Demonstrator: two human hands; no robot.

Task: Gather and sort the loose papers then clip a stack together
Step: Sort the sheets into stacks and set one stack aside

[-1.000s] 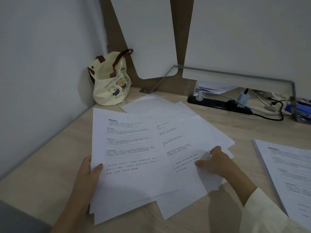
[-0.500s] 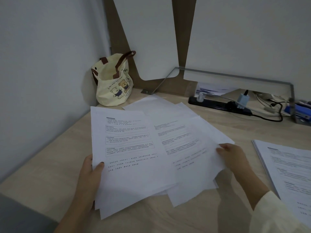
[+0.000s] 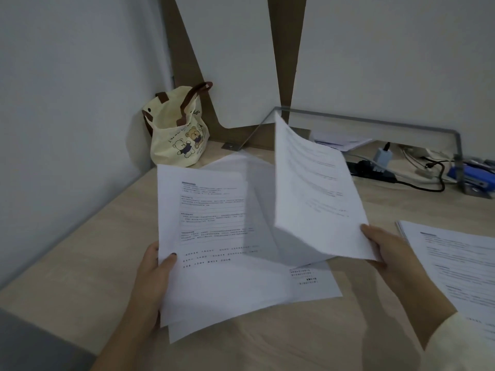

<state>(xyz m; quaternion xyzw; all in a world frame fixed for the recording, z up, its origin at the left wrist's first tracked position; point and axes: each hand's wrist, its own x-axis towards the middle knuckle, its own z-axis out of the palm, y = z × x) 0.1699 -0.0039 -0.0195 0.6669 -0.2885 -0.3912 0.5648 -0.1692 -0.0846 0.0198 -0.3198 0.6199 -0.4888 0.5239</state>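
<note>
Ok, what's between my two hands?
In the head view, overlapping papers held by the left hand, plus one raised sheet in the right hand.

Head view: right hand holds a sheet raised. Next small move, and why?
Likely lay the sheet onto the pile that the left hand grips, then square the edges. The right hand pinches its corner, tilted up off the desk, and the pile lies fanned, corners misaligned.

Cream bear-print tote bag (image 3: 178,135). Well right of it: black power strip (image 3: 372,170), grey plug (image 3: 383,156), black cable (image 3: 428,187); blue object (image 3: 471,175) farthest.
</note>
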